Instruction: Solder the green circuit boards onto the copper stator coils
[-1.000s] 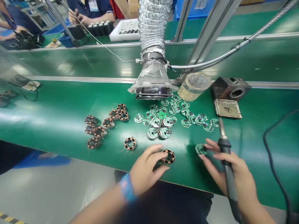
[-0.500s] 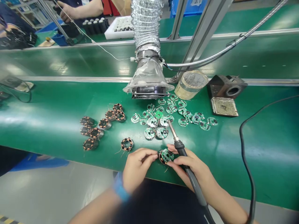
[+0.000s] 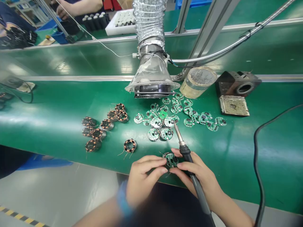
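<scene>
Near the front edge of the green bench, my left hand (image 3: 144,178) and my right hand (image 3: 197,175) pinch one small assembly between them: a round green circuit board (image 3: 171,160) seated on a copper coil. Alongside the board, my right hand also grips a soldering iron (image 3: 188,159) by its black handle. Its metal tip points up and away toward the loose boards. A blue wristband sits on my left wrist.
Several round green boards (image 3: 180,115) lie scattered under a fume extractor hood (image 3: 152,85). Several copper coils (image 3: 101,129) lie to the left, one coil (image 3: 130,145) closer. A solder spool (image 3: 199,82), iron stand (image 3: 238,83), sponge tray (image 3: 234,106) and black cable (image 3: 257,164) sit right. Other people work beyond.
My right hand carried a green board leftward onto the coil under my left hand, the iron coming along. Both hands now pinch the stacked assembly, and they have barely moved in the last half second.
</scene>
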### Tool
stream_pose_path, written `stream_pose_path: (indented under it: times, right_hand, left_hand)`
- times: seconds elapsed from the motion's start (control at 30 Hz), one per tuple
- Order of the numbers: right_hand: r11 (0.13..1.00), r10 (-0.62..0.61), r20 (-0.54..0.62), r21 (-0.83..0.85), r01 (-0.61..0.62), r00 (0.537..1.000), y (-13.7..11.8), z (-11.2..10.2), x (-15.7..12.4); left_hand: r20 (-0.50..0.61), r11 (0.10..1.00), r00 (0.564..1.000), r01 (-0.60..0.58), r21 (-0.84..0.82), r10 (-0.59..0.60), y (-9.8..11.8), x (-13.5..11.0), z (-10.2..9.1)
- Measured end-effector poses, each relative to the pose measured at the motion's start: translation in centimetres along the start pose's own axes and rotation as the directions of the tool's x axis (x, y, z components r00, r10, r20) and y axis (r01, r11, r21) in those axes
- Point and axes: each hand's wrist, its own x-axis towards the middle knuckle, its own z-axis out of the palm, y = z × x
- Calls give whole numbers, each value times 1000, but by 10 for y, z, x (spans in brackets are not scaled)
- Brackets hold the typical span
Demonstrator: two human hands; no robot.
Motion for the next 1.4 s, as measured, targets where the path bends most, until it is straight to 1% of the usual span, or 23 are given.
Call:
stream_pose_path:
  times: [0.07, 0.13, 0.23, 0.3, 0.4, 0.47, 0.53, 0.6, 0.67, 0.7, 0.73, 0.77, 0.8, 0.83, 0.87, 0.9, 0.93, 0.97, 1.03, 1.1, 1.2, 1.3, 1.4]
  right_hand:
    - [1000, 4, 2, 5, -4, 1000, 1, 0, 0]
    - [1000, 6, 8, 28, -7, 1000, 1, -1, 0]
    - [998, 4, 3, 61, -4, 1000, 1, -2, 1]
    - [998, 14, -15, 66, -13, 1000, 0, -1, 1]
    - [996, 56, -24, 74, -54, 998, -1, -1, 3]
    - [993, 77, -18, 94, -75, 997, -1, -1, 4]
    - [991, 79, -10, 113, -77, 997, -2, 0, 4]
    - [991, 75, -8, 116, -73, 997, -2, 1, 5]
    - [991, 80, -12, 107, -78, 997, -3, 1, 5]
    - [991, 86, -18, 100, -84, 996, -3, 1, 4]
    - [992, 93, -26, 91, -90, 995, -4, 1, 4]
    - [993, 96, -34, 77, -93, 995, -5, 0, 3]
    - [994, 92, -40, 58, -89, 995, -6, -2, 2]
    - [996, 79, -47, 36, -77, 996, -7, -5, 1]
    - [998, 60, -44, 16, -60, 997, -8, -9, 0]
    - [999, 41, -41, 3, -41, 998, -10, -13, -2]
    - [1000, 24, -43, 4, -24, 999, -12, -17, -5]
    - [1000, 18, -46, 13, -18, 999, -14, -21, -8]
    - [999, 30, -57, 43, -27, 998, -18, -29, -15]
    - [998, 49, -52, 46, -46, 997, -20, -35, -24]
    - [997, 69, 4, 46, -69, 998, -22, -42, -32]
    - [993, 75, 51, 92, -80, 996, -25, -45, -30]
    - [993, 67, 38, 93, -70, 997, -29, -43, -21]
  left_hand:
    - [-15, 1000, 1000, -5, -14, 5, -2, 0, 0]
    - [-55, 1000, 998, -3, 30, 5, -4, -1, 0]
    - [-68, 989, 994, -72, 129, 81, -5, -1, 3]
    - [-60, 986, 992, -106, 132, 115, -4, 1, 7]
    - [-101, 990, 992, -64, 128, 78, 0, 5, 13]
    - [-142, 986, 989, -27, 164, 51, 2, 7, 15]
    - [-156, 969, 983, -59, 241, 98, 2, 8, 13]
    - [-90, 907, 970, -176, 383, 226, 0, 8, 9]
    - [40, 791, 941, -306, 529, 337, -2, 8, 4]
    - [102, 740, 925, -355, 571, 365, -3, 9, 2]
    - [145, 716, 916, -384, 583, 374, -4, 9, -1]
    - [154, 729, 919, -383, 567, 364, -4, 10, -2]
    - [130, 779, 936, -344, 524, 327, -3, 10, -3]
    - [81, 854, 964, -263, 449, 254, -3, 11, -4]
    - [28, 928, 989, -143, 344, 143, -2, 12, -4]
    - [-6, 976, 1000, -3, 220, 4, -1, 13, -3]
    - [-8, 986, 991, 135, 97, -135, -1, 15, -3]
    - [16, 968, 968, 250, -5, -250, 0, 16, -2]
    - [95, 917, 923, 382, -112, -373, 2, 19, -2]
    - [137, 907, 910, 406, -112, -391, 2, 22, -2]
    - [148, 940, 934, 336, -57, -325, -1, 23, -3]
    - [160, 957, 947, 287, -44, -277, -4, 24, -4]
    - [173, 960, 949, 277, -47, -265, -6, 25, -5]
